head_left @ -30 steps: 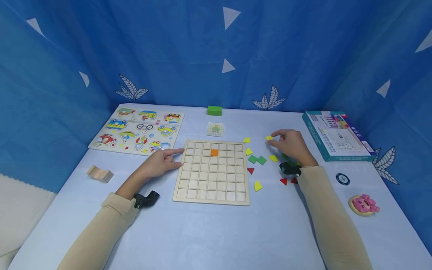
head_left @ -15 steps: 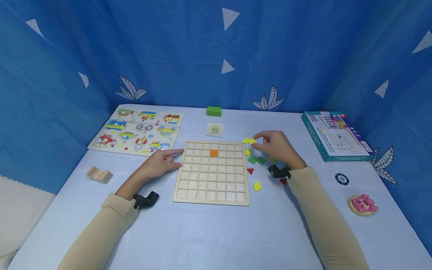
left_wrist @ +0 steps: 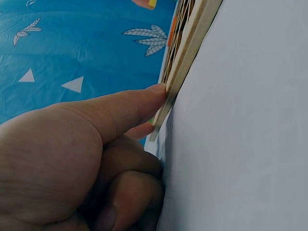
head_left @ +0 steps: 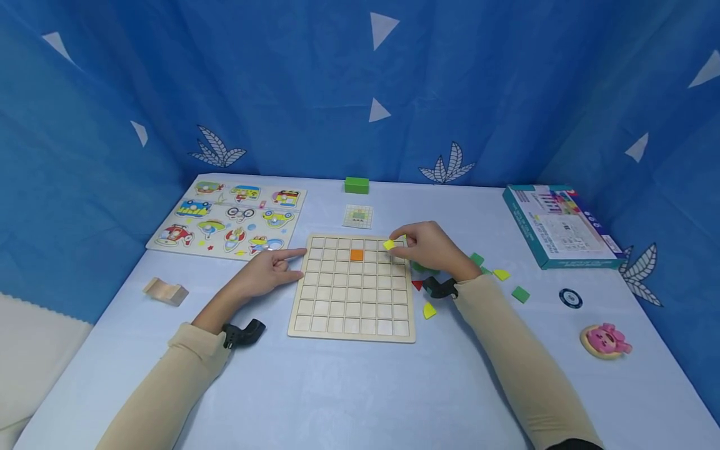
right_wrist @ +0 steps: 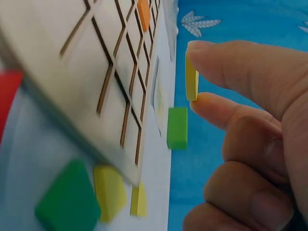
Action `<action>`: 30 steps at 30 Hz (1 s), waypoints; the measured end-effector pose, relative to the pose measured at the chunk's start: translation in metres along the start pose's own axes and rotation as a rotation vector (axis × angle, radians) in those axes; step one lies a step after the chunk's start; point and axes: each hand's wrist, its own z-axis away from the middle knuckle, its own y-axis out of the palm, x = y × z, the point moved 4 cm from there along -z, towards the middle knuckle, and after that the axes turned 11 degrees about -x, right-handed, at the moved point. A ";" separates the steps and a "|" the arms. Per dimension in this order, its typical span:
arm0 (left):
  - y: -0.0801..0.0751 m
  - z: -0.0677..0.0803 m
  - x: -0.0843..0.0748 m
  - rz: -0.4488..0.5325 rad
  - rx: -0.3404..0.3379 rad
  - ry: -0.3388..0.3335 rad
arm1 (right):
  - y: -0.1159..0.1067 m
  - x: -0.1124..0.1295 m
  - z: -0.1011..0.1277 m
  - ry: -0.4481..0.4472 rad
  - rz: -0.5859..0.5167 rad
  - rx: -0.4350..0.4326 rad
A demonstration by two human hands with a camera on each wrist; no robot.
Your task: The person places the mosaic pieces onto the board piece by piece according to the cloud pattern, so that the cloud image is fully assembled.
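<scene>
Grid board (head_left: 352, 300) centre of table (head_left: 337, 394), square tile (head_left: 357, 255) in its far half. Loose tiles (head_left: 430, 310) right of it. Card (head_left: 358, 216) beyond, block (head_left: 357, 185) behind card. Puzzle board (head_left: 218, 210) far left, box (head_left: 568, 231) far right.

A small, thin yellow piece (head_left: 389, 245) was held roughly level, raised clear of the board's far right part. The pale wooden grid board (head_left: 353, 308), rounded at its corners, lay flat.
</scene>
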 end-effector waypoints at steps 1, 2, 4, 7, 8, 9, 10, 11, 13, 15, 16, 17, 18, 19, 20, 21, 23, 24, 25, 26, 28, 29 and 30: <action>0.000 0.000 0.000 -0.001 0.000 0.001 | 0.002 0.002 -0.001 -0.006 -0.003 0.007; 0.000 -0.001 0.000 -0.001 0.001 0.002 | 0.005 0.003 -0.002 -0.013 -0.005 0.012; 0.001 -0.001 0.001 -0.002 0.002 0.003 | 0.009 0.005 -0.004 -0.022 -0.012 0.024; 0.001 -0.001 0.001 -0.005 0.002 0.008 | 0.015 0.007 -0.006 -0.033 -0.019 0.049; 0.001 -0.002 0.002 -0.005 0.001 0.010 | 0.017 0.008 -0.007 -0.039 -0.019 0.059; 0.001 -0.002 0.002 -0.006 0.001 0.012 | 0.019 0.009 -0.008 -0.046 -0.022 0.068; 0.001 -0.002 0.002 -0.007 0.000 0.014 | 0.020 0.010 -0.009 -0.054 -0.027 0.077; 0.001 -0.002 0.002 -0.007 0.000 0.015 | 0.022 0.010 -0.009 -0.060 -0.033 0.086; 0.002 -0.002 0.002 -0.004 0.001 0.014 | 0.026 0.011 -0.010 -0.070 -0.041 0.104; 0.002 -0.001 0.002 -0.002 0.002 0.014 | 0.029 0.012 -0.011 -0.074 -0.054 0.119; 0.002 -0.001 0.002 0.000 0.003 0.014 | 0.031 0.012 -0.011 -0.075 -0.059 0.125; 0.002 -0.001 0.003 0.002 0.003 0.015 | 0.032 0.012 -0.011 -0.078 -0.061 0.128; 0.002 -0.001 0.002 0.004 0.004 0.014 | 0.033 0.013 -0.010 -0.079 -0.062 0.131; 0.001 0.000 0.002 0.005 0.003 0.014 | 0.035 0.013 -0.010 -0.080 -0.063 0.135; 0.001 0.000 0.002 0.005 0.002 0.015 | 0.035 0.013 -0.010 -0.082 -0.062 0.137; 0.001 0.000 0.002 0.005 0.002 0.016 | 0.036 0.013 -0.010 -0.083 -0.063 0.137; 0.001 0.000 0.001 0.004 0.001 0.015 | 0.037 0.012 -0.010 -0.087 -0.058 0.138; 0.000 0.000 0.001 0.003 0.001 0.015 | 0.037 0.012 -0.010 -0.087 -0.059 0.141; 0.000 0.000 0.001 0.002 0.000 0.015 | 0.038 0.011 -0.011 -0.087 -0.060 0.144; 0.000 0.000 0.001 0.002 0.001 0.016 | 0.038 0.011 -0.011 -0.089 -0.062 0.146; 0.000 -0.001 0.001 0.004 0.001 0.013 | 0.039 0.010 -0.011 -0.091 -0.067 0.156; 0.000 -0.001 0.001 0.004 0.001 0.013 | 0.039 0.010 -0.011 -0.093 -0.070 0.161; 0.000 -0.001 0.002 0.006 0.001 0.012 | 0.039 0.010 -0.011 -0.094 -0.073 0.168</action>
